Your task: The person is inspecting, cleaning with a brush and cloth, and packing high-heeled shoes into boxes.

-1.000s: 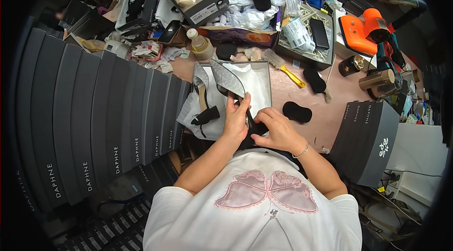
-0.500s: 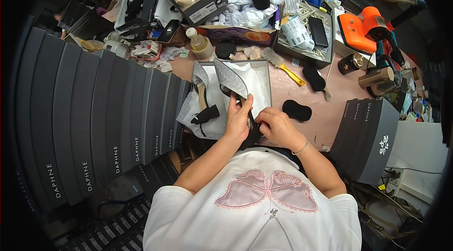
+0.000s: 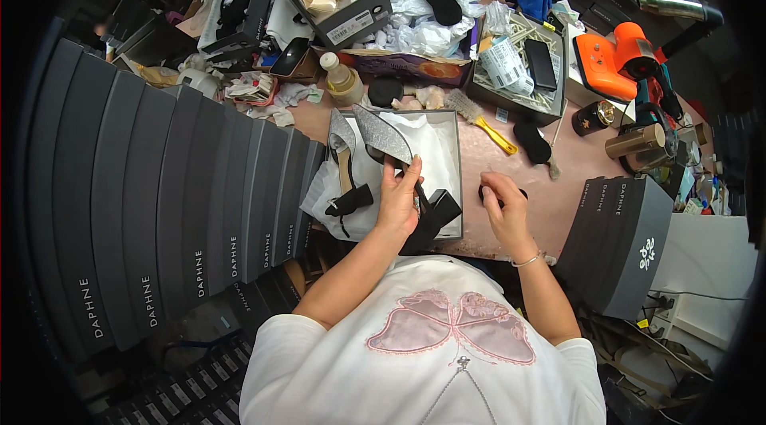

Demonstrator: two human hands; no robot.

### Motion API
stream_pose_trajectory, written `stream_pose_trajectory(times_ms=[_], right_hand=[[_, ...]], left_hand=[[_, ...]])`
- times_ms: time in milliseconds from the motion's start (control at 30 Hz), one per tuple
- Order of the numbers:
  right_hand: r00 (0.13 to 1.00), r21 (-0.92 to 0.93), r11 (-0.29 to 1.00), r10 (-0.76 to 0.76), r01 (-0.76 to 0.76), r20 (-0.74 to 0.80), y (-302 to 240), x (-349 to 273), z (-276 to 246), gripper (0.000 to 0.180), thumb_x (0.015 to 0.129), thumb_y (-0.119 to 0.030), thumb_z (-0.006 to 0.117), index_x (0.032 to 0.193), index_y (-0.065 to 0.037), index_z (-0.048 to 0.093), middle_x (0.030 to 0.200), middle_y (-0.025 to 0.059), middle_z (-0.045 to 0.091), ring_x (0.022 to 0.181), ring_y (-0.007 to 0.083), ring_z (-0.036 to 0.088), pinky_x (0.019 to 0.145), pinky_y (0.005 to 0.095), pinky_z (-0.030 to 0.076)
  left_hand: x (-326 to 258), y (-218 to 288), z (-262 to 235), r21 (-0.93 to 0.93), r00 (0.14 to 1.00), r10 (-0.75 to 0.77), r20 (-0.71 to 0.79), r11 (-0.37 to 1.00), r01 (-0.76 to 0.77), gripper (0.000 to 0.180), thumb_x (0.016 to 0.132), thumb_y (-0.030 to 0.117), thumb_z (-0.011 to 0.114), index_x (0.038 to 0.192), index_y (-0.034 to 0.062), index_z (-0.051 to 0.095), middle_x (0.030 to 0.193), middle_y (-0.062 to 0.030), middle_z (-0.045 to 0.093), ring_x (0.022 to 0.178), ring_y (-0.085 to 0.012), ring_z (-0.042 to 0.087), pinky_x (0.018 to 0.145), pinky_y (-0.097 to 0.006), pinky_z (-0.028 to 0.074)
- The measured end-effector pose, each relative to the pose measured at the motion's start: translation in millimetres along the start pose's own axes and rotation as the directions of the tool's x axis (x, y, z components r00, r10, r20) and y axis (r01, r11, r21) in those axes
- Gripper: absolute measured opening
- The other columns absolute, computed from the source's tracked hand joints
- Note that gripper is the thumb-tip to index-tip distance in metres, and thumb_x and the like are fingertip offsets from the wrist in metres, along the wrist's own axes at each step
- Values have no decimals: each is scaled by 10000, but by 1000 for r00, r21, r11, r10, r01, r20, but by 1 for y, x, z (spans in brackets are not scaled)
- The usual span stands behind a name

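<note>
Silver shoe [image 3: 387,138] partly hidden in left hand [image 3: 400,200]; right hand [image 3: 508,213] over mostly covered black pad [image 3: 481,193], grip unclear

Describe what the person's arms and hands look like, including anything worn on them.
Short white sleeves end above the elbows, leaving both forearms bare. The left hand and right hand are ungloved. A thin, silvery bracelet circles the right wrist; none shows on the left.

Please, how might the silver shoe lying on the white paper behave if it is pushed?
The shoe would likely not roll: its heel is a thick block. Its thin strap might flop, as it trails loosely. The creased paper beneath may slide along.
</note>
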State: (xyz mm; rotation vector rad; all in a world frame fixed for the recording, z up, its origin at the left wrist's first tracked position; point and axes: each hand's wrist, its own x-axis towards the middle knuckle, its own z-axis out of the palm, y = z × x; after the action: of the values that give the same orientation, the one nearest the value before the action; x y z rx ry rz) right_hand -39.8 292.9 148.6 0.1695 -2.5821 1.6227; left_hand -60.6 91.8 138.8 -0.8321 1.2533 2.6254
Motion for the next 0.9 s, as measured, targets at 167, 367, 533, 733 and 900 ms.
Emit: stream_pose_trajectory(times_ms=[167, 367, 533, 733, 900], right_hand=[[802, -276, 833, -287, 479, 524, -60, -26, 30, 555, 807, -174, 680, 1319, -75, 489, 1420, 168, 401, 1332, 318, 357, 1107, 504, 243], [896, 264, 961, -44, -82, 441, -10, -31, -9, 368, 852, -90, 643, 1205, -22, 565, 1245, 150, 544, 1065, 238, 589, 874, 356, 489], [954, 357, 934, -81, -29, 289, -55, -13, 12, 431, 842, -128, 683, 1234, -9, 549, 1190, 136, 570, 1023, 215, 597, 861, 328, 483], [936, 331, 943, -100, -18, 338, -66, -15, 23, 539, 807, -183, 726, 1273, -10, 517, 1235, 152, 546, 1103, 249, 562, 907, 348, 462], [760, 8, 801, -571, 598, 310, -89, -14, 39, 728, 755, -335, 730, 1354, -37, 441, 1359, 176, 456, 1312, 348, 383, 1080, 502, 301]], left_hand=[[13, 1, -5, 23, 999, -29, 17, 999, 29, 403, 909, 252, 651, 1240, 116, 466, 1000, -38, 606, 811, -118, 568, 705, -269, 482], [23, 51, -4, -217, 964, -4, 267, 974, 64, 543, 972, 489, 397, 1077, -28, 529, 1014, -122, 623, 803, -205, 629, 788, -303, 529], [35, 44, -11, -626, 837, -33, 546, 648, 434, 483, 978, 464, 443, 962, 3, 585, 611, 6, 443, 516, -95, 406, 515, -231, 325], [27, 42, -8, -507, 833, -32, 552, 781, 365, 435, 972, 458, 472, 887, 39, 552, 580, -5, 443, 476, -85, 353, 509, -228, 307], [29, 31, -14, -424, 835, -51, 548, 844, 329, 522, 982, 520, 379, 882, 38, 551, 548, -3, 388, 502, -110, 354, 498, -256, 316]])
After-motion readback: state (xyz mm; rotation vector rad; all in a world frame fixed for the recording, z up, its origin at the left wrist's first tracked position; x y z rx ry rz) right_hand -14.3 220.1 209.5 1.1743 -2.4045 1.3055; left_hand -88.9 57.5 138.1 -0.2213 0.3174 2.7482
